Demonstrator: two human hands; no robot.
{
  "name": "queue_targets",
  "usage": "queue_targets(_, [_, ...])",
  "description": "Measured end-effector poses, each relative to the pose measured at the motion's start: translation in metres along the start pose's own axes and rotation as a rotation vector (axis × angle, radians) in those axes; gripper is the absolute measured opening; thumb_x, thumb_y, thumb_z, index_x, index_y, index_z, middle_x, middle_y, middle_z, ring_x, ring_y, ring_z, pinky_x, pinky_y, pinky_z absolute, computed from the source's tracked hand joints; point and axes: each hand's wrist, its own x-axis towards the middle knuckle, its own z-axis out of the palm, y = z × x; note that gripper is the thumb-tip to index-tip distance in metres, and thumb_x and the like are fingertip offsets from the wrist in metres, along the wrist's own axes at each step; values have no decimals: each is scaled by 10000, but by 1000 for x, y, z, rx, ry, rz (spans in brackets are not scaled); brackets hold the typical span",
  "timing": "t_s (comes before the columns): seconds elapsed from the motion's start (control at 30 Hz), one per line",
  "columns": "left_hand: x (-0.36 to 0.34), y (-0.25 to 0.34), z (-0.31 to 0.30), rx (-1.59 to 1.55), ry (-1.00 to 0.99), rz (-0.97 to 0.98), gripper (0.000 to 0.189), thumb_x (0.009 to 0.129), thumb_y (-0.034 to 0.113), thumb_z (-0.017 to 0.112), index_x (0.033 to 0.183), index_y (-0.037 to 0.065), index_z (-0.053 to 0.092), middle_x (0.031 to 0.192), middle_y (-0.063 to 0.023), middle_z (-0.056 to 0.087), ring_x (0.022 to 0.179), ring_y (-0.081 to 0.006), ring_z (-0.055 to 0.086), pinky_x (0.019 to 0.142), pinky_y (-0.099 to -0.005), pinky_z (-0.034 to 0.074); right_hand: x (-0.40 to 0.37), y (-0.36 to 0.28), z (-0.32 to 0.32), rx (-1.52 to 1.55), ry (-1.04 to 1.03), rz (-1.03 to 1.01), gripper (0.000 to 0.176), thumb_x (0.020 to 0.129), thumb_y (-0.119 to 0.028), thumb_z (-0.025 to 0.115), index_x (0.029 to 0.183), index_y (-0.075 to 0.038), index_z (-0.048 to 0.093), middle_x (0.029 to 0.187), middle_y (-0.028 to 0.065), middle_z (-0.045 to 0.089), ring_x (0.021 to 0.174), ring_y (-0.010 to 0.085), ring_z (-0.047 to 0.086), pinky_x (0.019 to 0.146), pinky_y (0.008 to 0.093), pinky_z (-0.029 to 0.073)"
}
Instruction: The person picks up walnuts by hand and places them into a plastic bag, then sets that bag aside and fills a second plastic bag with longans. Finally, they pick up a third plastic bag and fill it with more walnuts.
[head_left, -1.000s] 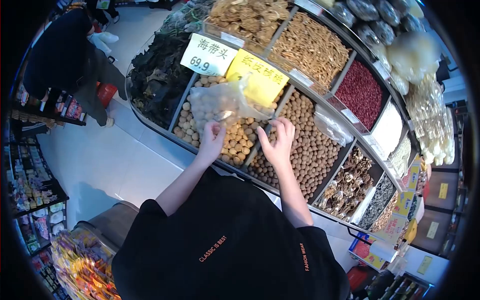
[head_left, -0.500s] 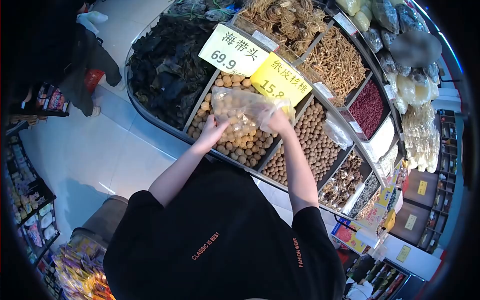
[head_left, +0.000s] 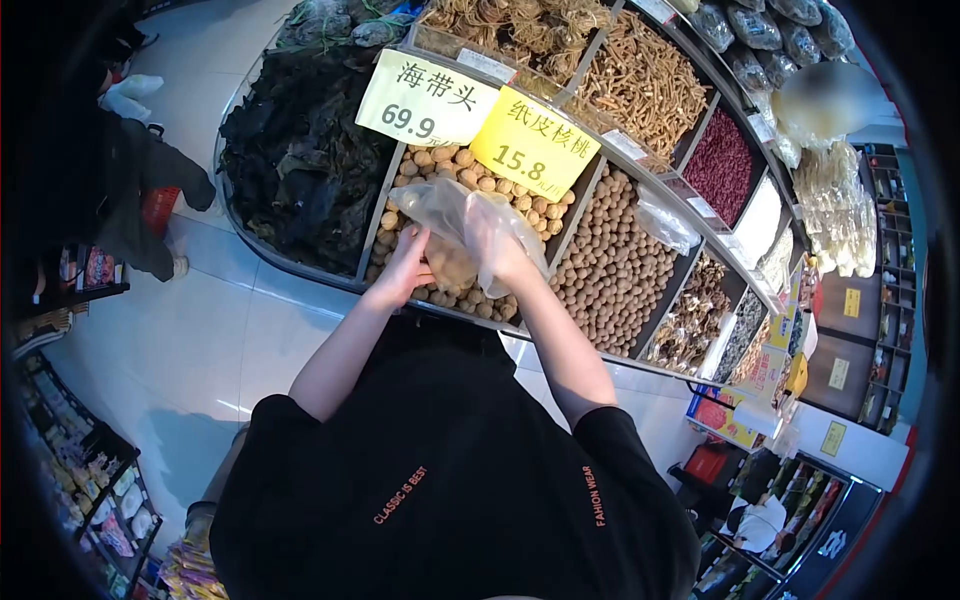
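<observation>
A clear plastic bag [head_left: 450, 215] is spread above the compartment of walnuts [head_left: 478, 178]. My left hand [head_left: 405, 265] grips the bag's near left side between thumb and fingers. Inside the bag's mouth, or behind its film, is my right hand [head_left: 500, 258], its fingers blurred by the plastic, so their pose is unclear. Some walnuts show dimly through the film under the hands. Behind the bag stand a pale green price sign [head_left: 425, 98] and a yellow price sign [head_left: 533, 142].
Dark dried seaweed [head_left: 305, 150] fills the bin on the left. Smaller round nuts [head_left: 615, 265] lie to the right, with another plastic bag [head_left: 665, 222] on them. Dividers separate the bins. A person in dark clothes [head_left: 130, 190] stands at the left; another person [head_left: 757, 520] is at the lower right.
My right hand has moved left and nearer to me, into or behind the plastic. The bag has shifted and opened out. The view has turned slightly, and the bins appear farther left.
</observation>
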Motion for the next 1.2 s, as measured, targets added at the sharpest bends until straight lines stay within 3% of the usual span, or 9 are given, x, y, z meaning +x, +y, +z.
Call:
queue_targets(0.2, [8, -28, -15, -211, -223, 29, 572, 1041, 434, 426, 1500, 156, 227, 1495, -107, 372, 1354, -268, 425, 1067, -485, 411, -24, -1, 27, 419, 130, -76, 412, 1044, -339, 425, 1261, -18, 564, 1096, 125, 634, 991, 215, 595, 870, 382, 480])
queue_targets(0.27, [28, -58, -27, -418, -348, 20, 588, 1040, 383, 437, 1530, 135, 227, 1536, -99, 348, 1399, -260, 378, 1155, -470, 325, -32, -1, 30, 133, 260, -370, 385, 983, -286, 537, 1270, -31, 562, 1104, 134, 635, 1002, 232, 602, 869, 379, 481])
queue_targets(0.33, [13, -47, -16, -344, -471, 101, 632, 1021, 430, 465, 1533, 140, 236, 1532, -101, 362, 1408, -268, 366, 1160, -485, 316, -44, -24, 13, -434, -11, -169, 474, 805, -190, 682, 1251, -62, 582, 1124, 148, 632, 1012, 284, 614, 868, 383, 495])
queue_targets(0.4, [10, -39, -1, -434, -482, 54, 743, 954, 572, 506, 1523, 150, 281, 1513, -118, 391, 1396, -282, 381, 1157, -498, 315, -47, 12, 42, -50, 192, -382, 264, 939, -217, 462, 965, -28, 644, 1098, 196, 625, 1075, 312, 577, 918, 392, 450])
queue_targets(0.47, [-17, -9, 27, -835, -773, 314, 860, 870, 673, 551, 1515, 161, 304, 1510, -127, 394, 1386, -304, 391, 1146, -522, 323, -66, -11, 30, 281, 75, -110, 234, 924, -183, 480, 959, -19, 644, 1088, 187, 621, 1040, 300, 572, 917, 387, 449])
queue_targets(0.53, [-12, -15, 21, -801, -671, 229, 884, 837, 712, 551, 1500, 166, 340, 1501, -133, 406, 1369, -325, 411, 1129, -546, 337, -65, 1, 32, 92, 194, -552, 206, 894, -151, 518, 991, -26, 650, 1044, 167, 628, 991, 272, 576, 901, 393, 452])
queue_targets(0.7, [-9, -6, 23, -757, -619, 76, 771, 893, 645, 483, 1475, 151, 378, 1482, -141, 429, 1335, -333, 451, 1103, -533, 380, -75, -8, 15, -7, 72, -365, 321, 915, -288, 580, 1148, -73, 633, 1099, 127, 653, 1007, 270, 616, 872, 375, 481])
queue_targets(0.8, [-5, -12, 23, -754, -566, -22, 737, 908, 600, 477, 1462, 121, 387, 1463, -159, 445, 1317, -341, 470, 1097, -520, 394, -65, 3, 33, 626, -60, -146, 284, 897, -239, 597, 1122, -72, 643, 1050, 117, 666, 967, 272, 630, 847, 384, 489])
queue_targets(1.2, [5, -11, 8, -732, -415, -37, 747, 921, 573, 437, 1511, 131, 317, 1492, -145, 418, 1363, -351, 415, 1135, -531, 335, -61, 39, 14, -104, 486, -248, 300, 845, -171, 603, 1094, -3, 609, 1057, 244, 620, 968, 458, 593, 839, 506, 481])
